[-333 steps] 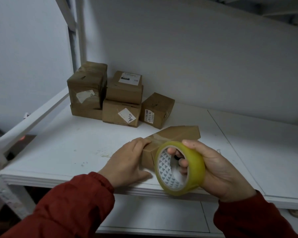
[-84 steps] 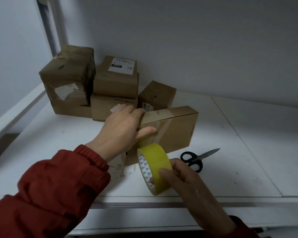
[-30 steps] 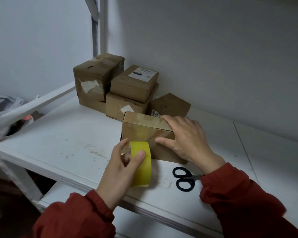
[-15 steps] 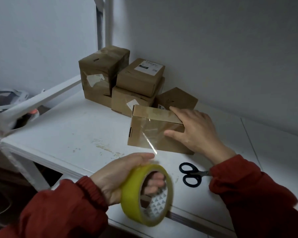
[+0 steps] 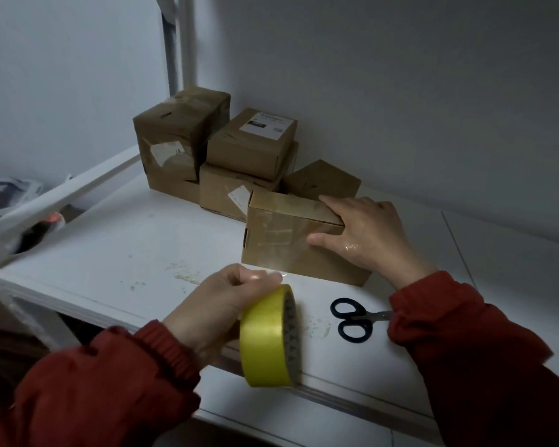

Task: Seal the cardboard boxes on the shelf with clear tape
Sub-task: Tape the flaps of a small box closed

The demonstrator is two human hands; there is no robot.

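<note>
A brown cardboard box (image 5: 281, 243) stands on the white shelf (image 5: 117, 240) in front of me, with a shiny strip of clear tape down its front face. My right hand (image 5: 368, 237) presses on the box's right end, fingers on its top and thumb on its front. My left hand (image 5: 217, 304) grips the yellowish roll of clear tape (image 5: 268, 338) near the shelf's front edge. A stretch of tape runs from the roll up to the box.
Black-handled scissors (image 5: 352, 319) lie on the shelf right of the roll, partly under my right sleeve. Several taped cardboard boxes (image 5: 213, 156) are stacked in the back left corner against the wall. A white rail (image 5: 62, 195) borders the shelf's left side.
My left hand has turned the roll edge-on and brought it closer to the box's base. The right hand stays pressed on the box.
</note>
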